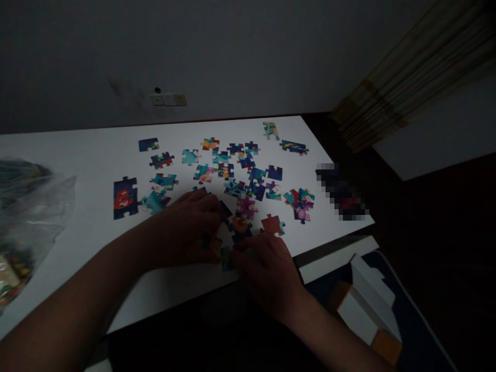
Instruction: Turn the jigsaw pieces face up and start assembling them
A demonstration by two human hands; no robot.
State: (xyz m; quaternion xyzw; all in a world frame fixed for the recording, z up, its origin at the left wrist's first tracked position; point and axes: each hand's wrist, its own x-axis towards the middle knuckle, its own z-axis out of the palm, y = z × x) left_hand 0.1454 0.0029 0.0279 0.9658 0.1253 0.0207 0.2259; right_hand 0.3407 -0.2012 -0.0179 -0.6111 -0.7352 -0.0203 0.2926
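Note:
Near the front edge of the white table, my left hand (189, 227) has its fingers curled round a small jigsaw piece (215, 244), mostly hidden by the fingers. Across from it, my right hand (267, 266) grips the edge of a blue-green jigsaw piece (227, 258) that lies between both hands. Just beyond the fingertips are a dark blue piece with an orange figure (240, 227) and a purple piece (247, 207). A reddish-brown piece (273, 225) lies right behind my right hand. The light is dim, so the held pieces' pictures are hard to make out.
Several loose jigsaw pieces (220, 156) spread over the table (89, 155), some touching or overlapping. Clear plastic bags (34, 206) lie at the left. A blurred dark object (343, 192) sits near the right edge. Below is an open drawer (337, 258) with an opened box (370, 307).

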